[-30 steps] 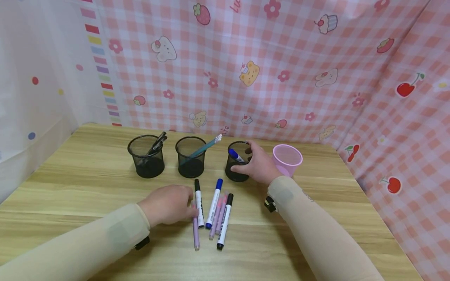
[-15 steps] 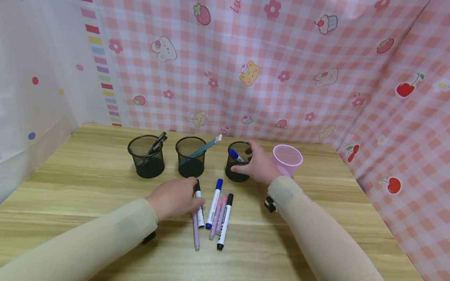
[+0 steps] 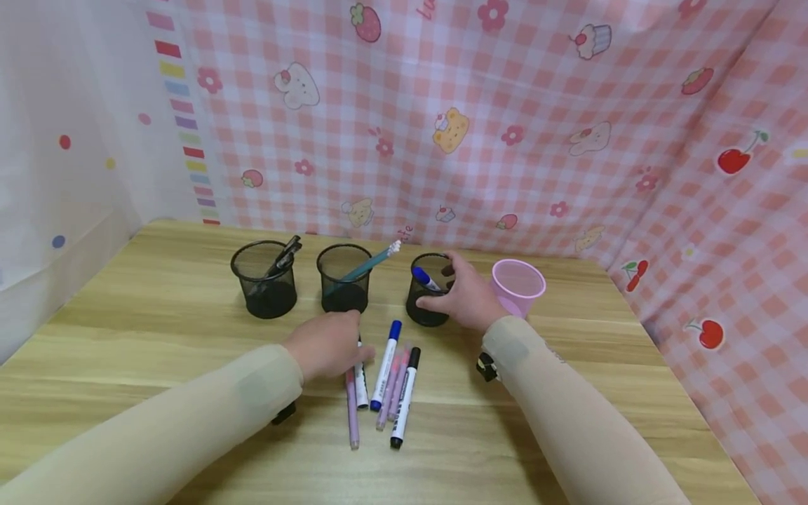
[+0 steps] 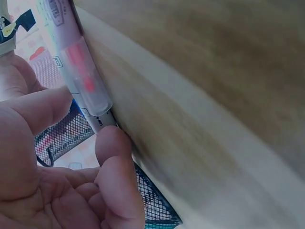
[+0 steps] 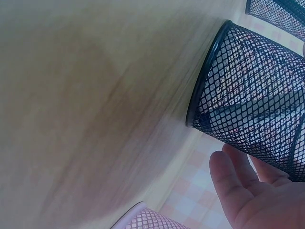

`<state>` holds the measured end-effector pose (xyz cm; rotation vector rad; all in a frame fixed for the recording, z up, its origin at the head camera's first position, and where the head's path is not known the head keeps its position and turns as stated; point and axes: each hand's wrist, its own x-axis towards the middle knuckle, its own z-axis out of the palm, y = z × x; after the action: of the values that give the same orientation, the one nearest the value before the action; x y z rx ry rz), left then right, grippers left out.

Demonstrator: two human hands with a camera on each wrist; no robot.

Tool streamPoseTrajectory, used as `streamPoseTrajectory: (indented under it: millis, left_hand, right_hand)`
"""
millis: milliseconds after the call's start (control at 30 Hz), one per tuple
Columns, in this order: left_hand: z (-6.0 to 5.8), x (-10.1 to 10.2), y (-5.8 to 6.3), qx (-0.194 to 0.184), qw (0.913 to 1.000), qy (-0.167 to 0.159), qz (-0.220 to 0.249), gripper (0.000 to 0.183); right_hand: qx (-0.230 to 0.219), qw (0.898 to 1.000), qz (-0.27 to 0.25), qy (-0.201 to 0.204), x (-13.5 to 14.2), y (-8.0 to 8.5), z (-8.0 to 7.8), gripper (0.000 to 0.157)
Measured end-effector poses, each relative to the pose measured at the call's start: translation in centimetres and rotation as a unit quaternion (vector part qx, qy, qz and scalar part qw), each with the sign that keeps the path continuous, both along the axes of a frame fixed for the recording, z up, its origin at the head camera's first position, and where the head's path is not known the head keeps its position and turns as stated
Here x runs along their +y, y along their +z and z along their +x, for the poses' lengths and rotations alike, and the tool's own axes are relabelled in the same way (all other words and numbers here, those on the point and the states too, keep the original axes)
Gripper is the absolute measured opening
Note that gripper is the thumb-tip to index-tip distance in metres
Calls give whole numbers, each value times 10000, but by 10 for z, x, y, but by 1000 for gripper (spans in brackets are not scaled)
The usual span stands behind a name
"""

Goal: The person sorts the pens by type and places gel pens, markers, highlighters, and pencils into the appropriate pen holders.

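Note:
My left hand [image 3: 325, 344] reaches over a white whiteboard marker [image 3: 362, 394] and hides its black cap end. In the left wrist view, thumb and forefinger stand apart near the marker's end [image 4: 102, 123], and a clear-capped purple pen [image 4: 81, 71] overlaps it. That purple pen [image 3: 353, 417] lies alongside on the table. To the right lie a blue-capped marker [image 3: 386, 372], two purple pens [image 3: 396, 386] and another black-capped marker [image 3: 405, 403]. My right hand [image 3: 467, 298] holds a black mesh pen holder [image 3: 421, 308] by its side; a blue-capped marker [image 3: 426, 278] leans inside.
Two more black mesh holders stand left: one holder [image 3: 270, 301] with black pens [image 3: 284, 254], the other holder [image 3: 344, 298] with teal pencils [image 3: 369, 263]. A pink mesh holder [image 3: 517, 280] stands beside my right hand. A checked curtain [image 3: 404, 140] hangs behind the wooden table [image 3: 158, 315].
My left hand has moved right and slightly away from me, from the purple pen to over the black-capped marker. My right hand stays on the pen holder.

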<state>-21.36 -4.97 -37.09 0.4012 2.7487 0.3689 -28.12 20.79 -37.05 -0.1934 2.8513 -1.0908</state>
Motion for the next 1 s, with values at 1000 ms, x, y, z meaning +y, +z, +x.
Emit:
streamPoseTrajectory:
  millis: [1000]
  left_hand:
    - [-15, 5, -3, -64, 9977, 435, 514, 48]
  right_hand:
    - [-63, 9999, 160, -15, -2, 2, 3, 113]
